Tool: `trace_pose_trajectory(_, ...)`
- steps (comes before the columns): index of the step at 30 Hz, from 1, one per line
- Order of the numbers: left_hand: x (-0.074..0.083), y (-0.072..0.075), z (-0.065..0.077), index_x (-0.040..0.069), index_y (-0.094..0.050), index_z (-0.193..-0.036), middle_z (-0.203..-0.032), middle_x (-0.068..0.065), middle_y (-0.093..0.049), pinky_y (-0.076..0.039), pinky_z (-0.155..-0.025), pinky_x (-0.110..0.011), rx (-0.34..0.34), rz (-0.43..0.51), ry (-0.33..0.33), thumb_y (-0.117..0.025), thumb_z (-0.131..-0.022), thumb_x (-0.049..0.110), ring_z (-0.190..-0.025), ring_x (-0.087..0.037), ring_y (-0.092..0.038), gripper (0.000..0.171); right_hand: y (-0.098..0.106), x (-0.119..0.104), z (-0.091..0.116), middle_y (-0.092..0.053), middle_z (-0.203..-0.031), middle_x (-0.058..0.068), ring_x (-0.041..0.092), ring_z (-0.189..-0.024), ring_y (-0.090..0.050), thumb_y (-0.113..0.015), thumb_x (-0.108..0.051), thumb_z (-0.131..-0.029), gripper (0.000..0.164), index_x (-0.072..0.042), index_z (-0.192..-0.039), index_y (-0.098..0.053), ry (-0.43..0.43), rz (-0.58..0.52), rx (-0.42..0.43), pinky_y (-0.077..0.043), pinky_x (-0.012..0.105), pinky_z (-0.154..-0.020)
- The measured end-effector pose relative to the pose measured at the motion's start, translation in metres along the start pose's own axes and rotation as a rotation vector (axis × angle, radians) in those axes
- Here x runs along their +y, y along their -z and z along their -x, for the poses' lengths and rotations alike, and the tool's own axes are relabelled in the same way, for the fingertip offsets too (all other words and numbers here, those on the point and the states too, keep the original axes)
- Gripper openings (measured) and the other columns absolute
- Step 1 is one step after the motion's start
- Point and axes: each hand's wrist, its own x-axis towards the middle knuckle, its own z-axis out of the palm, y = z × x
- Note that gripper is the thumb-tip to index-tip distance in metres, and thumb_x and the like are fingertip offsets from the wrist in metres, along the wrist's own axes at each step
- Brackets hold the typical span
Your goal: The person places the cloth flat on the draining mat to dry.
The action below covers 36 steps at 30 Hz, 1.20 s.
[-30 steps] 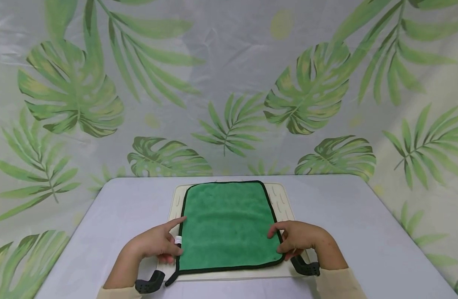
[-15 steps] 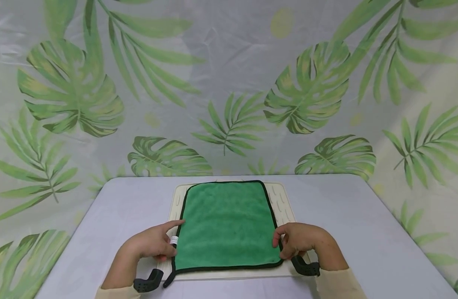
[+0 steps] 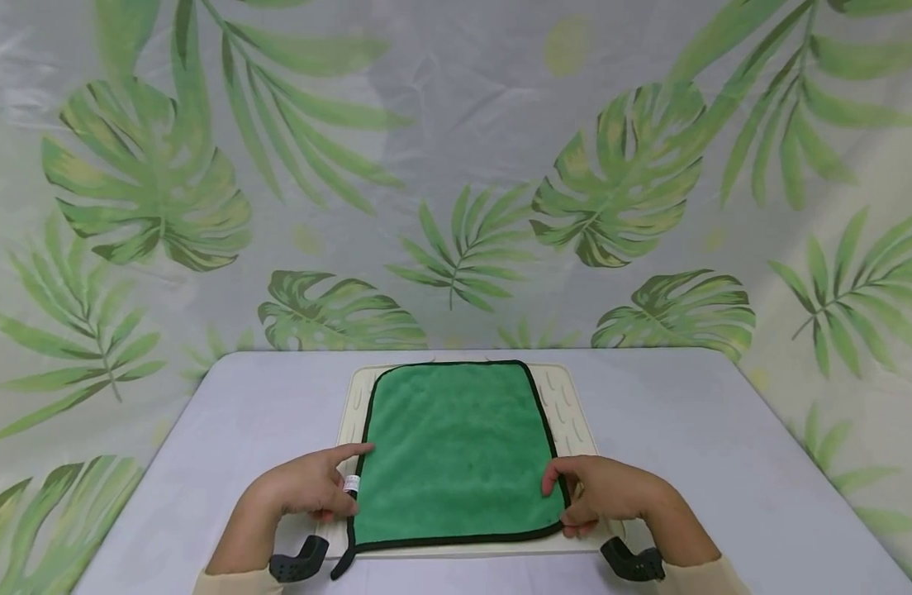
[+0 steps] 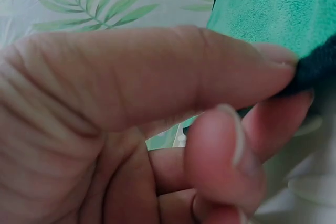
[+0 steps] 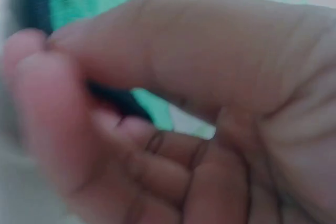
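Observation:
A green towel [image 3: 456,450] with black edging lies spread flat over a cream textured mat [image 3: 571,405]. At its left edge, beside a small white tag [image 3: 352,483], my left hand [image 3: 307,483] pinches the black border between thumb and fingers, the index finger stretched onto the cloth. The left wrist view shows the dark hem [image 4: 315,69] between thumb and fingertip. My right hand [image 3: 612,492] pinches the opposite edge close to the near right corner. In the right wrist view, thumb and fingers meet at the dark border [image 5: 39,3], blurred. A black loop [image 3: 343,564] hangs off the near left corner.
The mat lies on a white table [image 3: 686,430], its rim showing around the towel. Behind stands a leaf-printed curtain [image 3: 456,165]. Black wrist mounts [image 3: 300,560] sit below both hands.
My right hand has moved slightly right and nearer along the towel's edge. The towel shifted a little left, then back right, and its faint ripples smoothed. The left hand has slid slightly nearer.

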Motion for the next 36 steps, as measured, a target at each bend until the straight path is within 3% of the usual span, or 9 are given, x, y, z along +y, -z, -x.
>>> trace_pose_trajectory(5,0.001,0.002,-0.001,0.012,-0.036,-0.159,-0.06,-0.004,-0.055,-0.04,-0.053,-0.027,0.007,-0.012,0.017,-0.078,-0.08,0.001,-0.052,-0.015,-0.05,0.09,-0.003,0.009,0.005,-0.061,-0.08,0.006,0.01,-0.063,-0.055,-0.076,-0.005,-0.086,0.031,-0.012,-0.114,-0.068,0.068,0.08,0.04,-0.044,0.023,-0.056)
trace_pose_trajectory(9,0.002,0.005,-0.002,0.009,-0.035,-0.159,-0.067,-0.003,-0.058,-0.042,-0.054,-0.028,0.025,-0.024,-0.026,-0.08,-0.082,0.008,-0.054,-0.014,-0.052,0.088,0.0,0.009,0.008,-0.061,-0.076,0.0,0.007,-0.062,-0.051,-0.076,-0.008,-0.087,0.024,-0.015,-0.11,-0.074,0.064,0.161,0.067,-0.042,0.022,-0.054)
trace_pose_trajectory(15,-0.004,0.011,-0.015,0.004,-0.035,-0.158,-0.109,-0.015,-0.069,-0.052,-0.066,-0.035,0.167,-0.008,-0.14,-0.072,-0.096,0.028,-0.08,-0.018,-0.065,0.077,0.024,-0.004,-0.001,-0.066,-0.082,-0.003,0.008,-0.068,-0.055,-0.072,-0.021,-0.095,0.017,-0.016,-0.11,-0.075,0.05,0.337,0.139,-0.046,0.026,-0.059)
trace_pose_trajectory(18,-0.009,0.011,-0.025,0.005,-0.036,-0.157,-0.13,-0.024,-0.062,-0.056,-0.076,-0.037,0.208,0.05,-0.152,-0.067,-0.099,0.033,-0.091,-0.021,-0.069,0.071,0.036,-0.009,-0.014,-0.069,-0.096,0.001,0.013,-0.079,-0.062,-0.069,-0.022,-0.097,0.024,-0.012,-0.119,-0.072,0.066,0.431,0.204,-0.05,0.029,-0.067)
trace_pose_trajectory(21,-0.011,0.01,-0.038,0.005,-0.038,-0.156,-0.143,-0.029,-0.053,-0.058,-0.088,-0.042,0.22,0.113,-0.167,-0.064,-0.101,0.035,-0.104,-0.027,-0.071,0.068,0.046,-0.012,-0.03,-0.07,-0.114,0.01,0.026,-0.1,-0.067,-0.069,-0.022,-0.097,0.031,-0.009,-0.126,-0.068,0.066,0.484,0.242,-0.055,0.039,-0.08)
trace_pose_trajectory(24,-0.008,0.015,-0.053,0.003,-0.038,-0.156,-0.153,-0.029,-0.043,-0.056,-0.099,-0.046,0.225,0.172,-0.188,-0.062,-0.103,0.036,-0.122,-0.037,-0.065,0.067,0.057,-0.012,-0.049,-0.063,-0.131,0.02,0.04,-0.121,-0.061,-0.068,-0.022,-0.099,0.039,-0.006,-0.134,-0.063,0.066,0.462,0.265,-0.055,0.048,-0.09)
trace_pose_trajectory(28,0.001,0.032,-0.074,0.005,-0.029,-0.16,-0.161,-0.026,-0.035,-0.052,-0.106,-0.045,0.186,0.295,-0.196,-0.056,-0.106,0.036,-0.136,-0.042,-0.054,0.068,0.071,-0.01,-0.079,-0.045,-0.149,0.032,0.036,-0.111,-0.065,-0.062,-0.022,-0.102,0.045,-0.002,-0.142,-0.055,0.025,0.305,0.283,-0.056,0.045,-0.086)
trace_pose_trajectory(32,0.006,0.046,-0.092,0.007,-0.022,-0.163,-0.161,-0.026,-0.034,-0.052,-0.103,-0.039,0.123,0.412,-0.166,-0.048,-0.109,0.037,-0.128,-0.036,-0.06,0.067,0.076,-0.005,-0.102,-0.037,-0.156,0.034,0.037,-0.114,-0.065,-0.059,-0.022,-0.104,0.046,-0.001,-0.144,-0.052,-0.014,0.155,0.312,-0.056,0.042,-0.087)
trace_pose_trajectory(36,0.008,0.048,-0.098,0.008,-0.023,-0.163,-0.16,-0.025,-0.036,-0.054,-0.094,-0.033,0.126,0.423,-0.125,-0.047,-0.109,0.038,-0.113,-0.025,-0.064,0.066,0.073,0.002,-0.114,-0.044,-0.154,0.03,0.045,-0.135,-0.052,-0.055,-0.021,-0.104,0.043,-0.001,-0.143,-0.055,-0.034,0.143,0.386,-0.054,0.047,-0.099)
